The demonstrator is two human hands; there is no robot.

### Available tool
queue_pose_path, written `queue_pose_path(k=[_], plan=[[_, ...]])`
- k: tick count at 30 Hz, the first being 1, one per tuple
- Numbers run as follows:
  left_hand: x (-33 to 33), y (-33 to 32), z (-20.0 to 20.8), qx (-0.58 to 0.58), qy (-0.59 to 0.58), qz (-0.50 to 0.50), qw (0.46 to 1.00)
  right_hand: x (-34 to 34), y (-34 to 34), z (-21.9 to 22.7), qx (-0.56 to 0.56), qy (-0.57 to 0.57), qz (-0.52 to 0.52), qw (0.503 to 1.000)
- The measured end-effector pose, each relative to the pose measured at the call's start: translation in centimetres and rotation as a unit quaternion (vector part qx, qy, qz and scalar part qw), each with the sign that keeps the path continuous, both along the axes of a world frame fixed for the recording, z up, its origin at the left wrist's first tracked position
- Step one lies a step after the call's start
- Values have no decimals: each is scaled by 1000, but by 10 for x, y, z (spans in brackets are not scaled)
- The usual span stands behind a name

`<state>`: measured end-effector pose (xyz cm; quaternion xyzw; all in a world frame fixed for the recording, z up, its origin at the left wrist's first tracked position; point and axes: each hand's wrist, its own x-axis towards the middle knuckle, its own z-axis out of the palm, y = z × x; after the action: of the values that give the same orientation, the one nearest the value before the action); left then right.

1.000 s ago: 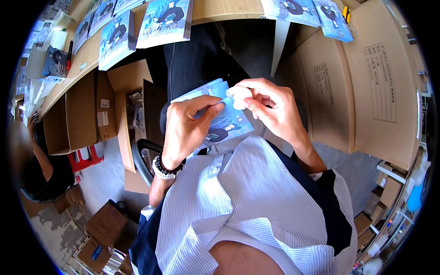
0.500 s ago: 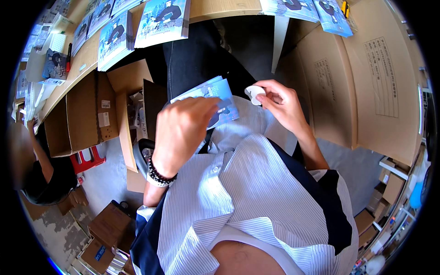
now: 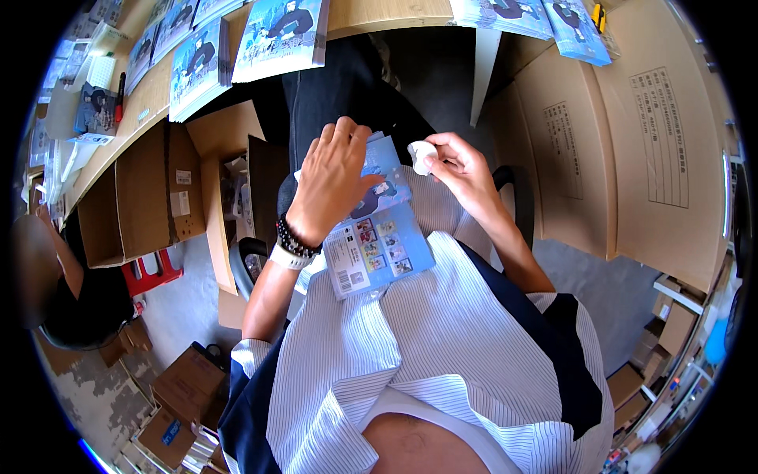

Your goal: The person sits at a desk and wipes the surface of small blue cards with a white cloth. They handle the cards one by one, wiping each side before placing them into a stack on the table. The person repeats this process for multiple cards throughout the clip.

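Observation:
My left hand [image 3: 330, 180] is open, fingers stretched out, over a few blue illustrated booklets [image 3: 384, 162] on my lap. Whether its fingers press on them or hover just above, I cannot tell. Closer to my body, against my striped shirt, lies another booklet [image 3: 391, 243] with its back cover up, showing small pictures and a barcode. To the right of the booklets, my right hand [image 3: 464, 170] pinches a small white roll [image 3: 423, 157], perhaps of tape or stickers, between thumb and fingers. A dark bead bracelet and a white band circle my left wrist.
Stacks of similar booklets [image 3: 199, 71] line the edge of the wooden table [image 3: 387, 17] ahead. Open cardboard boxes [image 3: 142, 201] stand on the left, large flattened cartons [image 3: 568, 150] on the right. A yellow cutter [image 3: 598, 17] lies at the far right. Another person [image 3: 75, 292] sits at left.
My left hand has opened out and moved slightly forward and right. A booklet now lies back cover up nearer my body. My right hand, with the white roll, has shifted a little left.

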<state>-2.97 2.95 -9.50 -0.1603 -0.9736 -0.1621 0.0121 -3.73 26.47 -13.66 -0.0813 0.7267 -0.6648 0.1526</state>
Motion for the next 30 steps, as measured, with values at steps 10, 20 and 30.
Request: queue_pose_path(k=[10, 20, 30], plan=[[-22, -14, 35, 138, -63, 20, 988, -8, 3, 1, -67, 27, -56, 996], [-1, 11, 70, 130, 9, -48, 990, -18, -12, 42, -61, 227, -59, 970], [-1, -4, 76, 263, -21, 55, 963, -9, -8, 52, 43, 246, -3, 968]])
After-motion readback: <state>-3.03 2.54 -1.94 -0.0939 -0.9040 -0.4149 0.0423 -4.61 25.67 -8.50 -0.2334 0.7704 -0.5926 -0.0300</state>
